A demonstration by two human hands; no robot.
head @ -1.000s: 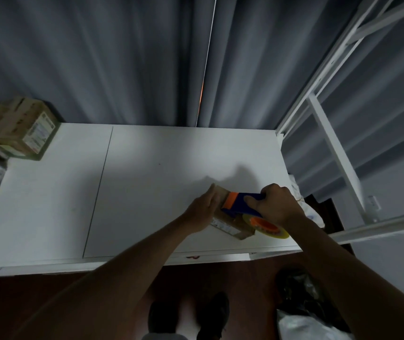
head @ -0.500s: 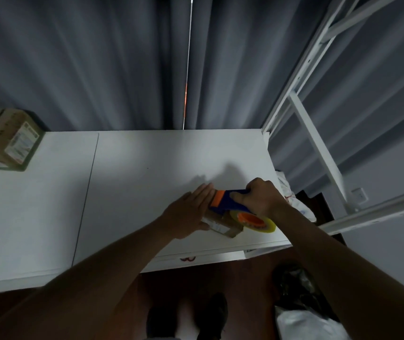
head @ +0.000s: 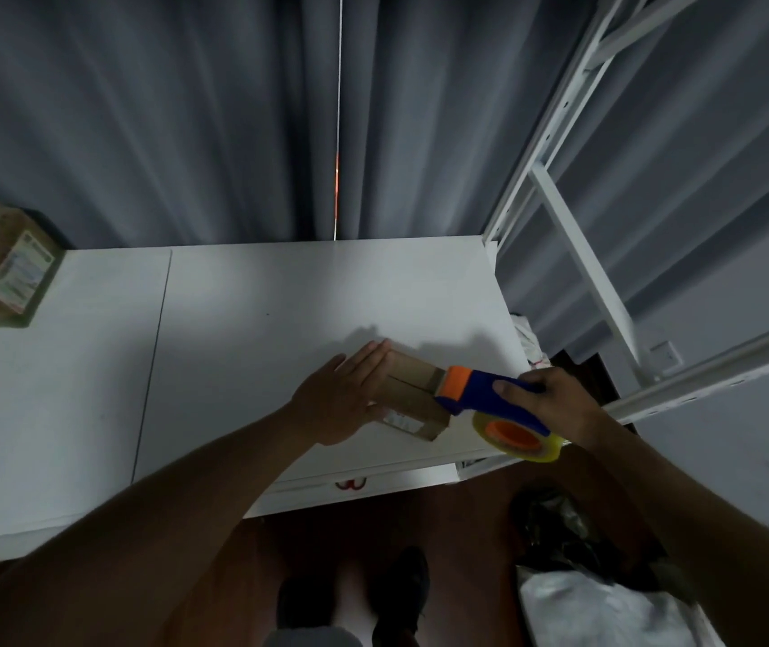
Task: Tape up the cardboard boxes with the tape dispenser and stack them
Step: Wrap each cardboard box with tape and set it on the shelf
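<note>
Pressing flat-fingered on the box near the table's front edge, his left hand steadies it while his right hand grips the dispenser at its seam, taping unfinished, stacking undone.

I see my left hand lying flat against the left side of a small cardboard box on the white tabletop. My right hand grips the blue and orange tape dispenser, and its orange front end touches the top of the box. The tape roll hangs past the tabletop's near edge. Another cardboard box sits at the far left corner, well apart. Grey curtains hang behind.
</note>
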